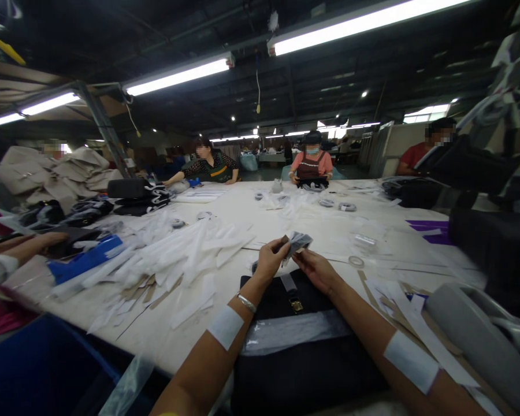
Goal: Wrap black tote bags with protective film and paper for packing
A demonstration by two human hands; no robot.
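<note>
Both of my hands meet above the far edge of a black bag (303, 370) that lies in front of me on the table. My left hand (272, 259) pinches a small grey piece wrapped in clear plastic (300, 241). From the other side, the fingers of my right hand (315, 267) close on its lower edge. What the piece is inside the wrap, I cannot make out. Below the hands, a gold-coloured metal clasp (295, 305) shows on the bag, and a band of clear plastic film (294, 333) crosses it.
White strips (186, 248) are heaped left of the bag, with brown card strips (145, 289). A tape roll (356, 262) lies to the right. Co-workers sit around the white table (238, 202); one person's hand (54, 240) reaches in at the left. A blue bin (47, 364) stands lower left.
</note>
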